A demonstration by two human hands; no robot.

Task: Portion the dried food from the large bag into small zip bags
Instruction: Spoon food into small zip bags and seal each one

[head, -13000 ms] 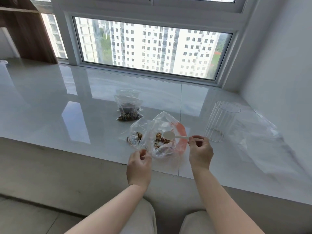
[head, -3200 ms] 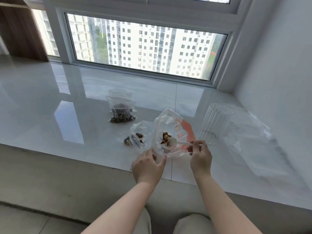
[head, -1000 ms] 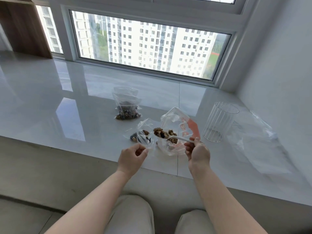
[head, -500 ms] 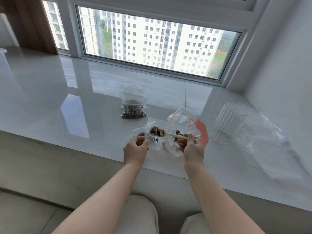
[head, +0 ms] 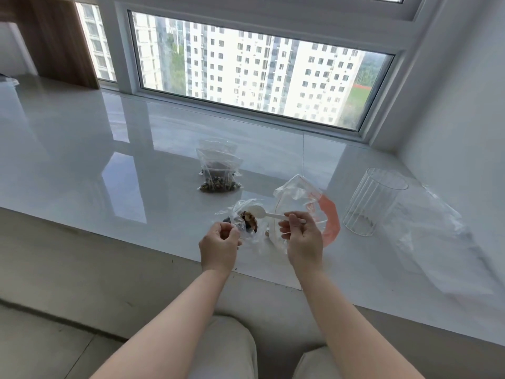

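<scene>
Left hand (head: 218, 246) pinches the near edge of a small zip bag (head: 243, 222), fingers curled on the plastic, holding its mouth open just above the sill (head: 109, 165). Brown dried food (head: 249, 218) sits inside that bag. Right hand (head: 302, 239) pinches the handle of a white spoon (head: 269, 213) between thumb and fingertips; the bowl is at the small bag's mouth, right above the food, and looks empty. Behind the left hand, further in on the sill: two filled bags (head: 220, 173), overlapping, lying flat. Behind the right hand: the big bag (head: 303, 212), clear with a red strip, standing open and slumped; its contents are hard to make out. Further right: a ribbed clear cup (head: 374, 201), upright, and a crumpled clear sheet (head: 442, 236) beside the wall.
</scene>
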